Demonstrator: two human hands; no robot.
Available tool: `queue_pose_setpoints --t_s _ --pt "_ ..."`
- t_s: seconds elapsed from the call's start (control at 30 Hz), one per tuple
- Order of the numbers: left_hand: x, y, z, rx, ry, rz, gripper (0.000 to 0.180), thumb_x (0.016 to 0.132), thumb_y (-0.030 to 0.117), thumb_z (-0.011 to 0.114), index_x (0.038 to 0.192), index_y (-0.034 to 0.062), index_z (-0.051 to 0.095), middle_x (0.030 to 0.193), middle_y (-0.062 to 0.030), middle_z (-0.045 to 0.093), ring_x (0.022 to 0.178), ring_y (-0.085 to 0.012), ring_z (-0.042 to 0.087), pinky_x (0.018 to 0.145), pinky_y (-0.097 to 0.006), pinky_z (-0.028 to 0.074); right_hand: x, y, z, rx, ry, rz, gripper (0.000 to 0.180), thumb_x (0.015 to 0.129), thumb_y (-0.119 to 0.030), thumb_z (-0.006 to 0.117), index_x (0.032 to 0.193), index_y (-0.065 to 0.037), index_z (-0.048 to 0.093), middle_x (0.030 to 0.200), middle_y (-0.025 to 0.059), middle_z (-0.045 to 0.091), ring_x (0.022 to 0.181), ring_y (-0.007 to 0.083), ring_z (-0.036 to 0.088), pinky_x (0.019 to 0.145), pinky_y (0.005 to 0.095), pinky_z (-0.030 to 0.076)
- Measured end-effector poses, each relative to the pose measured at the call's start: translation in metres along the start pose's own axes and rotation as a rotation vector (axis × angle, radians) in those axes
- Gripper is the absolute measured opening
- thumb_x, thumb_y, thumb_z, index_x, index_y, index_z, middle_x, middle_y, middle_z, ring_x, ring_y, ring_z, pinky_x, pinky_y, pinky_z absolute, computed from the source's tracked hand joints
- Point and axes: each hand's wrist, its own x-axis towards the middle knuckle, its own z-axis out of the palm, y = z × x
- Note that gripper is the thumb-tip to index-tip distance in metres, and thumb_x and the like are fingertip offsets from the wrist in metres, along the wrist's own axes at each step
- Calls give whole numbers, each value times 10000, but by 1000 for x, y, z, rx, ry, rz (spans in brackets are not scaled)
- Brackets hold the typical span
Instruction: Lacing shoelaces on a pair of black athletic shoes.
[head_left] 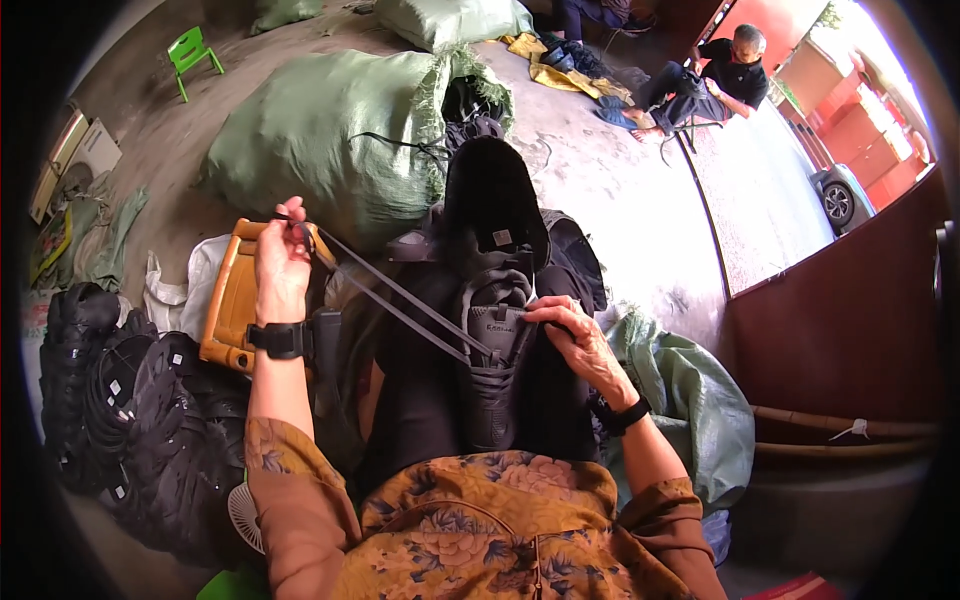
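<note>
A dark grey shoe [492, 375] rests on my lap, toe pointing toward me. Two strands of a grey shoelace [405, 318] run from its front up and left to my left hand [284, 262], whose closed fingers grip the far ends. The strands look taut. My right hand [575, 335] pinches the shoe's upper edge beside its tongue [497, 322], with thumb partly hidden. Just beyond the shoe stands a curved black piece [490, 195] with a small white label; I cannot tell whether it joins the shoe.
A pile of black shoes [130, 420] lies at the left, near a wooden stool or chair [228, 295]. Ahead is a stuffed green woven sack [310, 140]; another green sack [690, 400] lies at my right. A co-worker [735, 75] sits at the far right by the doorway.
</note>
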Motion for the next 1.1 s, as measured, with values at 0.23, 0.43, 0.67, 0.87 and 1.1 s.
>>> queue_pose_setpoints --t_s 0.23,0.43,0.67,0.87,1.1 --pt "-26 21 22 626 -530 -91 170 874 126 645 1031 89 697 826 1 657 665 -68 560 561 -199 414 4 -19 2 -625 -155 -187 278 699 64 535 853 -120 674 1108 135 522 1025 343 519 829 399 438" --pt "-88 -22 30 2031 -467 914 280 795 30 635 1066 94 658 1255 -148 533 1167 -364 494 956 -436 425 -1 -7 -7 -512 -388 -35 342 642 42 544 881 -152 693 1389 174 385 1346 389 301 1016 541 310" --pt "-157 -83 47 1297 -877 708 228 814 50 642 1039 29 615 1024 -129 620 983 -306 586 878 -414 475 2 11 -16 -42 -420 -100 432 619 73 507 946 -139 691 1427 188 389 1388 373 273 1116 501 213" --pt "-178 -92 47 1319 -828 552 377 808 164 731 1092 73 501 937 -109 617 929 -297 594 850 -413 446 3 -3 -18 -251 -438 -64 327 709 -25 620 986 -176 704 1419 167 406 1348 374 326 1060 498 303" --pt "-176 -85 55 1352 -893 350 264 788 132 736 945 48 540 843 -85 621 828 -276 613 781 -387 469 7 -9 -10 -633 -530 -107 282 713 -180 750 988 -219 704 1389 157 405 1298 377 348 938 506 372"
